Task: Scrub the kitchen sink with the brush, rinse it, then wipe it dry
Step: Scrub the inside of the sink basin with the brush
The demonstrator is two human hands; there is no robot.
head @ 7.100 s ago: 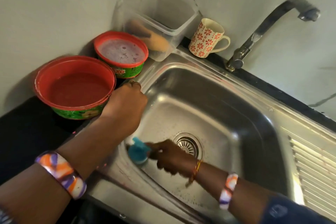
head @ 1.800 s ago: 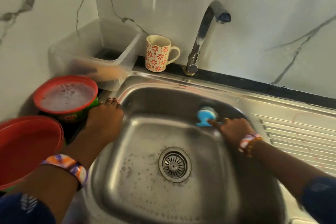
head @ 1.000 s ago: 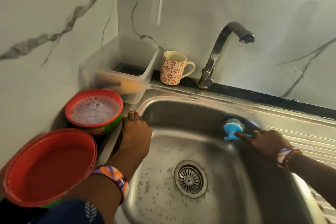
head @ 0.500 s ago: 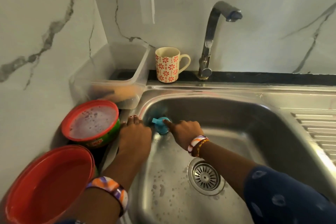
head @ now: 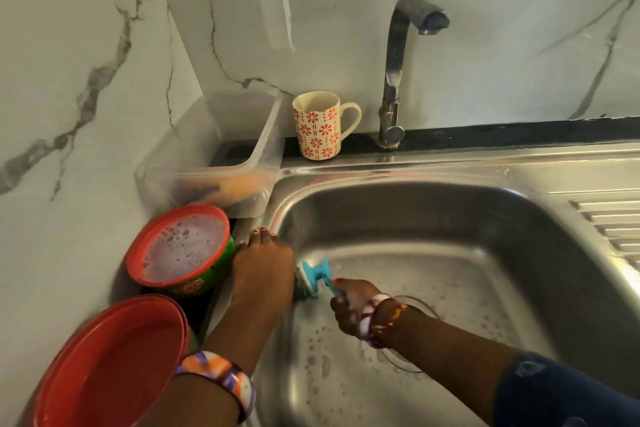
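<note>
Soap bubbles dot the wet floor of the stainless steel sink (head: pixel 450 218), thickest toward the near edge. The right hand (head: pixel 351 305) reaches into the basin with its fingers curled round the handle of a blue scrub brush (head: pixel 313 276), and the brush head is pressed against the left wall of the basin, low down where the wall curves into the floor. The right wrist, wearing a beaded bracelet and a thread band, hides most of the drain (head: pixel 420 308), whose round metal rim shows as an arc behind the forearm.

The left hand (head: pixel 263 267) lies flat on the left rim of the sink with its fingers straight and close together, fingertips pointing toward the back wall, holding nothing. It sits just beside the brush head; whether the two touch cannot be told. A wide orange, white and purple bangle (head: pixel 221 378) circles the left forearm.

Left of the sink, a red-rimmed green tub of foamy water (head: pixel 180 246) stands near the left hand, and a larger red basin (head: pixel 114 364) sits in front of it at the frame's lower left. Behind them, in the corner, a clear plastic container (head: pixel 221 156) holds something orange and blurred. A cream mug with a red flower pattern (head: pixel 317 125) stands upright on the dark ledge behind the sink, between the container and the base of the metal faucet (head: pixel 394 73), whose spout curves to the right above the basin. Ridges of the draining board (head: pixel 609 229) show at the right edge.
</note>
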